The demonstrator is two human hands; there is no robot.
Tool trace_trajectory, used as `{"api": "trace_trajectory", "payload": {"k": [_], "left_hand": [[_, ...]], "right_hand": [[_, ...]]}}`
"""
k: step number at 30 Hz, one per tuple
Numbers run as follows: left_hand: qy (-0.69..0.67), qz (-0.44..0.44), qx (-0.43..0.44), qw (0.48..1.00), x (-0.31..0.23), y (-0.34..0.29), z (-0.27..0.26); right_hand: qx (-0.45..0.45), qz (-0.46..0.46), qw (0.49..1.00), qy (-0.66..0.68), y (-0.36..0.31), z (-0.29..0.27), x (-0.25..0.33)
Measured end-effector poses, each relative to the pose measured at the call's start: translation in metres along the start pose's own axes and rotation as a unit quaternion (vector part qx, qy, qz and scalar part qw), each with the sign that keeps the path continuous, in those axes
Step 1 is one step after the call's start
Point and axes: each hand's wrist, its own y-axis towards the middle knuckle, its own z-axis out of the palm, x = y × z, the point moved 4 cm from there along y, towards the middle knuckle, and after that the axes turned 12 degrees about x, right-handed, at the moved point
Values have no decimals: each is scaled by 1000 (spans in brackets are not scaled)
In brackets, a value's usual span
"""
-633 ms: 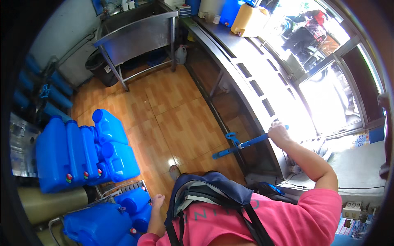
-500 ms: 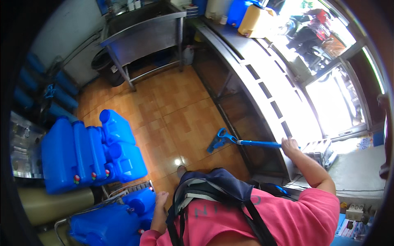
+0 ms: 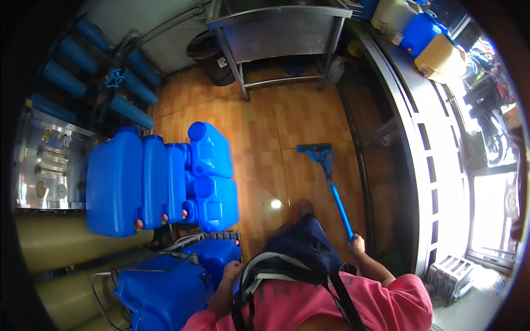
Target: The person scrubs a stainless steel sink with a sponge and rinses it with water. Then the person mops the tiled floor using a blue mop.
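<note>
My right hand (image 3: 358,244) is closed around the end of the blue handle of a mop (image 3: 339,207). The mop slants forward and left, its narrow dark head with blue brackets (image 3: 316,149) low over or on the tiled floor; contact is unclear. My left hand (image 3: 232,270) hangs at my side by the blue water jugs (image 3: 220,252) at the lower left. Its fingers look loosely curled with nothing visible in them. Whether it touches a jug I cannot tell.
Several upright blue jugs (image 3: 217,204) stand on the left, near blue filter housings (image 3: 130,110). Ahead are a steel sink (image 3: 279,34) and a dark bin (image 3: 211,59). A long counter (image 3: 406,127) bounds the right, with a yellowish jug (image 3: 441,58) on it. Brown tiles (image 3: 259,143) cover the floor.
My right hand has swung down and inward. The mop has turned from lying sideways to pointing forward, its head farther ahead. The view has shifted, and my left hand stays low by the jugs.
</note>
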Motion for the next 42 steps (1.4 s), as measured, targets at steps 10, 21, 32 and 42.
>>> {"api": "trace_trajectory", "payload": {"k": [10,21,32,42], "left_hand": [[-300,-67,31,951,-19,34,68],[-381,-104,-20,918,-56,88,89],[-314,-41,-28,948,-127,62,-13],[-350,-111,-34,930,-74,65,43]], "right_hand": [[-4,-90,996,18,315,3,318],[-19,-210,978,3,507,99,485],[31,-81,994,-59,434,35,424],[46,-111,993,-6,469,115,512]]}}
